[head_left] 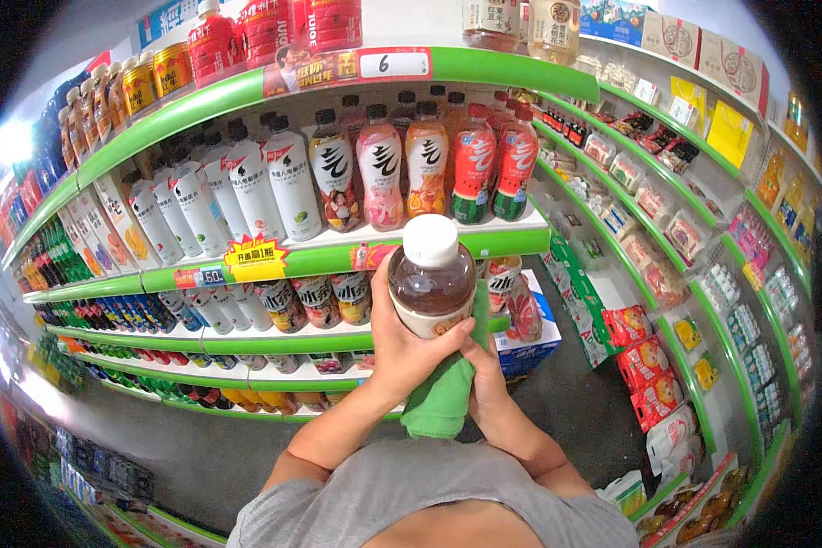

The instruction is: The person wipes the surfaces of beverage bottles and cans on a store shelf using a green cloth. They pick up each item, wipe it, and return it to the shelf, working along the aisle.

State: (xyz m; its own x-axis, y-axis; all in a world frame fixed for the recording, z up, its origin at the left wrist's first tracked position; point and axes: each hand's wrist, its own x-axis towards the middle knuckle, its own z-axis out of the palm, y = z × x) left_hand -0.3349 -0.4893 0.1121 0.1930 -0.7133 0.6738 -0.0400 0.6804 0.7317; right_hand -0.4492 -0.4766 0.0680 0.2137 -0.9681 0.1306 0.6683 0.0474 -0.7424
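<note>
The left hand [404, 352] wraps the bottle [431, 290] from its left side, thumb across the front and fingers clamped on it. The bottle stands upright in front of the chest, white cap on top, before the shelf [329, 258] of drinks. The right hand [490, 384] grips the green cloth [440, 402], which hangs below the bottle and runs up its right side; its fingers are mostly hidden, but seem closed on the cloth.
</note>
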